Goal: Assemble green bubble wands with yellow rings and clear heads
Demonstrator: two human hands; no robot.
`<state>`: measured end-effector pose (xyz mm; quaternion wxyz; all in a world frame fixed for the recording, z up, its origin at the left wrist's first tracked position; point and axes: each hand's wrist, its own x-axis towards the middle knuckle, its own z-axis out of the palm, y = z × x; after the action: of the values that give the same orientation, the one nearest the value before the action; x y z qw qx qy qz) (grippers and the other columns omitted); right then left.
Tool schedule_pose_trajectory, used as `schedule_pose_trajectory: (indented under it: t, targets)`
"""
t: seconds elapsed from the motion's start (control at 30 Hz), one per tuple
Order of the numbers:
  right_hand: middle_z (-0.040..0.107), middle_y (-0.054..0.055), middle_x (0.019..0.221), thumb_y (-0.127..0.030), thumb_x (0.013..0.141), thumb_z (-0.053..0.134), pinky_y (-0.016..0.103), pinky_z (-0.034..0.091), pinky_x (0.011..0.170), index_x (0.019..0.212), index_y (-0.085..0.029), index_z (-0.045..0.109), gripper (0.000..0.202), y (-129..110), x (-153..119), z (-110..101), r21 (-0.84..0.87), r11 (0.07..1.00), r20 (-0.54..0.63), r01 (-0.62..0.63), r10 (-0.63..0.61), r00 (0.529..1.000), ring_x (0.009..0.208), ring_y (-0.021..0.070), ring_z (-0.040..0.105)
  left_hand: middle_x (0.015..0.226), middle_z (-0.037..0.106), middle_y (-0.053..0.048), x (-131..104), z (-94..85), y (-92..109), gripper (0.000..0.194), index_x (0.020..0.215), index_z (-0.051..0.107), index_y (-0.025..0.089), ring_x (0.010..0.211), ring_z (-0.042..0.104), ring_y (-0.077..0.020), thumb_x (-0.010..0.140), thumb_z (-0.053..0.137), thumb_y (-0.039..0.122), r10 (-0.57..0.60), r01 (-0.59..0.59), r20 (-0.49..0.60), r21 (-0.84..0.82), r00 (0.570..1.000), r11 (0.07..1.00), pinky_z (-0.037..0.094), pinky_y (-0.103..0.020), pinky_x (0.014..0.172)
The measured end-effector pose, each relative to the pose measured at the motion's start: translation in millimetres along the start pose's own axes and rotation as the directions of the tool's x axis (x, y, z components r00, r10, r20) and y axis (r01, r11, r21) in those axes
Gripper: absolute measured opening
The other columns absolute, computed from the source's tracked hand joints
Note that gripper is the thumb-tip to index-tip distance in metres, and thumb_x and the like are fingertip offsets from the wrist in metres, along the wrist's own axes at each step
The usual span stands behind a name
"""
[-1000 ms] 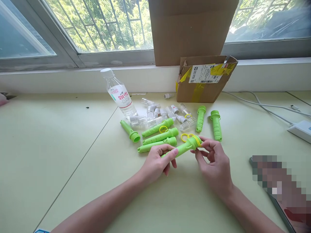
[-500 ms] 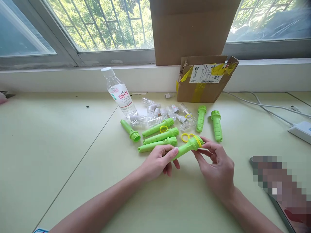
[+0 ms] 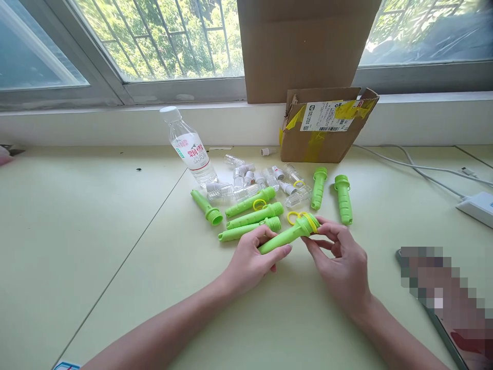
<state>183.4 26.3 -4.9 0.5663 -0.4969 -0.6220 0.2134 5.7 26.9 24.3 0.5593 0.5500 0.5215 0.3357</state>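
My left hand (image 3: 254,254) is closed around the narrow end of a green plastic tube with a threaded neck (image 3: 287,236). At the tube's threaded end, the fingers of my right hand (image 3: 337,257) pinch a yellow ring (image 3: 313,223) that sits at the neck. Just behind lie more yellow rings (image 3: 293,217), partly hidden by the tube. Several similar green tubes (image 3: 256,215) rest on the table beyond my left hand, one of them with a yellow ring (image 3: 260,204) against it. Two more green tubes, a near one (image 3: 344,200) and a farther one (image 3: 318,188), lie past my right hand.
Clear ribbed plastic pieces with white caps (image 3: 271,178) are heaped behind the tubes. A water bottle (image 3: 192,151) leans at their left. An open cardboard box (image 3: 327,139) stands by the window wall. At right are a power strip (image 3: 477,208), white cables and a phone (image 3: 435,313).
My left hand has slid toward the narrow end, exposing more of the green tube, and its thumb has stretched along it. Tube and right hand have shifted slightly left.
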Motion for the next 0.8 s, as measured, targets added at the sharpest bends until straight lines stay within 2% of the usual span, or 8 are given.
schedule_pose_trajectory:
  t: [0.2,0.33,0.5,0.67,0.8]
  targets:
    - [0.064,0.007,0.115,-0.020,0.080,0.068,0.032,0.065,0.066,0.093,-0.022,0.053,0.020,-2.7,1.1,-1.5,-0.015,0.997,0.065,-0.077,0.078,0.995,0.096,0.0212,0.068,0.060,0.054,0.003,1.4,-1.3,-2.6,0.031,0.079,0.058,0.017,0.049,0.051,-0.0085,0.082,0.062,0.048,0.017,-0.017,-0.011,0.062,1.000,0.998,0.037,-0.019,0.042]
    - [0.061,0.007,0.118,-0.021,0.080,0.066,0.032,0.065,0.065,0.096,-0.023,0.050,0.023,-3.2,2.0,-4.2,0.011,0.995,0.123,-0.096,0.094,0.988,0.094,0.0210,0.068,0.061,0.057,0.002,1.4,-1.5,-1.3,0.033,0.076,0.060,0.017,0.048,0.052,-0.0086,0.083,0.059,0.049,0.033,-0.032,-0.013,0.067,0.999,0.997,0.038,-0.020,0.043]
    - [0.052,0.009,0.126,-0.021,0.079,0.065,0.032,0.065,0.064,0.102,-0.024,0.043,0.032,0.6,2.8,-3.6,0.054,0.993,0.229,-0.101,0.086,0.970,0.096,0.0215,0.068,0.049,0.052,0.002,1.3,-3.2,0.1,0.040,0.069,0.060,0.016,0.043,0.048,-0.0094,0.086,0.055,0.052,-0.002,0.001,0.021,0.089,1.000,0.996,0.035,-0.021,0.042]
    - [0.054,0.009,0.124,-0.022,0.080,0.066,0.031,0.065,0.062,0.100,-0.024,0.042,0.032,0.9,1.1,-0.8,-0.004,1.000,0.143,-0.019,0.019,0.990,0.095,0.0204,0.067,0.046,0.051,0.001,1.2,-5.0,1.1,0.043,0.065,0.060,0.016,0.042,0.047,-0.0098,0.088,0.051,0.052,-0.001,-0.005,0.091,0.070,0.996,0.998,0.035,-0.021,0.043]
    - [0.057,0.011,0.121,-0.018,0.080,0.066,0.032,0.065,0.060,0.101,-0.023,0.042,0.032,-0.3,-0.4,-1.0,-0.074,0.994,0.097,0.085,-0.078,0.992,0.096,0.0214,0.068,0.057,0.061,-0.002,1.2,-5.7,1.9,0.043,0.070,0.060,0.015,0.044,0.050,-0.0093,0.088,0.049,0.053,-0.015,0.009,0.159,0.037,0.987,0.999,0.035,-0.020,0.043]
